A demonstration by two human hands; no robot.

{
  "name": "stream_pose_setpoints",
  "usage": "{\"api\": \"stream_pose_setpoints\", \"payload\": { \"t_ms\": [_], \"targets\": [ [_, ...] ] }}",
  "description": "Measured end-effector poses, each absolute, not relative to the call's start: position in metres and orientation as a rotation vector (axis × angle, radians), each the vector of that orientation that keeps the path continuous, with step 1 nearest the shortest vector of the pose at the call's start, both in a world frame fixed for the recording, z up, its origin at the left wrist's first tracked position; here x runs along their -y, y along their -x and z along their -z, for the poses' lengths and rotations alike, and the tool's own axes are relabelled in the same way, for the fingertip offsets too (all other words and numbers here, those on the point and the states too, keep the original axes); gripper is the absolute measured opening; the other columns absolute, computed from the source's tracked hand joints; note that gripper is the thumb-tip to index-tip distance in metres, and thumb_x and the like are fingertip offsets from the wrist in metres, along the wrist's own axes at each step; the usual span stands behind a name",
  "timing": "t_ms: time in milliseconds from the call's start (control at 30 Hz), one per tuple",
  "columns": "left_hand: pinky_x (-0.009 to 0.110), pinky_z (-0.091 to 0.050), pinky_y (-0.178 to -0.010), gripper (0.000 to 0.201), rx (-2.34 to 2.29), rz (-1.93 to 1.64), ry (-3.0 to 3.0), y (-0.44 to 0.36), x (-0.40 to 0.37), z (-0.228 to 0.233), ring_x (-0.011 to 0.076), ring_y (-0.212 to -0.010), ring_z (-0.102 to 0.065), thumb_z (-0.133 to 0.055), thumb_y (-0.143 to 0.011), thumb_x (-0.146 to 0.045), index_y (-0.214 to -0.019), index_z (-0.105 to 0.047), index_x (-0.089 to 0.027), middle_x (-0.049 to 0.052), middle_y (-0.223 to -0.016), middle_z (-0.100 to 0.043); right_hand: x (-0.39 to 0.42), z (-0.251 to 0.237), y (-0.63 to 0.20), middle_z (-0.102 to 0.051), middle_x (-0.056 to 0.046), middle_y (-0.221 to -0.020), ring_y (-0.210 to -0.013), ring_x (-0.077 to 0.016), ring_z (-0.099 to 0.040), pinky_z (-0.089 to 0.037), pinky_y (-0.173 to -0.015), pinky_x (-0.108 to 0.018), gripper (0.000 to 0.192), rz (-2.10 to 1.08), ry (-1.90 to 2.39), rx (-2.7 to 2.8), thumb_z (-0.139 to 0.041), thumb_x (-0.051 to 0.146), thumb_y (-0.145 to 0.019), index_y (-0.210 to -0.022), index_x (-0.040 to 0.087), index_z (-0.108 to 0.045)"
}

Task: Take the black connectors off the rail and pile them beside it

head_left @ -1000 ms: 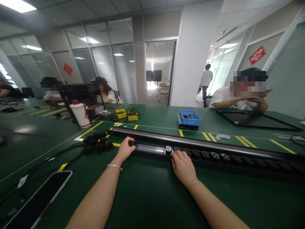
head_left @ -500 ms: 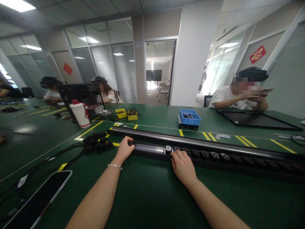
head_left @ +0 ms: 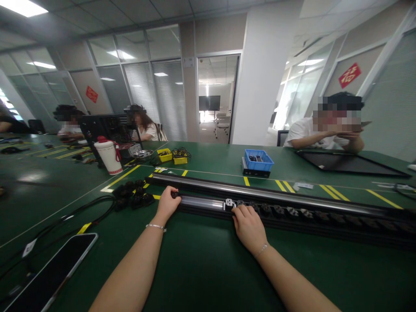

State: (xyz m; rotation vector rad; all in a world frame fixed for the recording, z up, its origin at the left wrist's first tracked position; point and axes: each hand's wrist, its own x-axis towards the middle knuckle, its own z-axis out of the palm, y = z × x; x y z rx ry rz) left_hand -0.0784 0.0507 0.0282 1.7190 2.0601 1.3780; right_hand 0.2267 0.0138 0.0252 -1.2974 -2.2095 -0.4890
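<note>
One small black piece (head_left: pixel 174 194) is pinched in the left hand (head_left: pixel 166 206); the right hand (head_left: pixel 250 224) touches the long rail (head_left: pixel 201 203), maybe to steady it; I can't tell its grip.

head cam | sat on the person's head, looked forward and kinda down over the green table (head_left: pixel 201 268) | left hand (head_left: pixel 167 206) and right hand (head_left: pixel 250 223) pretty close, just below mid-frame | doorway (head_left: pixel 216 78) way farther off, upper centre | ceiling (head_left: pixel 149 11) ran along top
</note>
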Motion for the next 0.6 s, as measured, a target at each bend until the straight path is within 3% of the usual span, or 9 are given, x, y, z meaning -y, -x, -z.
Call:
{"api": "stream_pose_setpoints", "payload": {
  "t_ms": [600],
  "targets": [
    [0.031,-0.044,-0.08,0.016,-2.167,-1.443,-1.566,0.0874,-0.0511,-0.0296,0.0183,-0.084,-0.058,-0.054,-0.063,-0.016,-0.078,-0.052,-0.02,0.002,-0.085,-0.062,-0.013,-0.0276,-0.2262,-0.057,-0.006,-0.09,-0.084,-0.0187,-0.044,-0.034,-0.075,-0.03,0.014,0.51,1.299,2.204,-0.048,0.018,-0.084,-0.092,0.019,-0.059]
  ]
}}
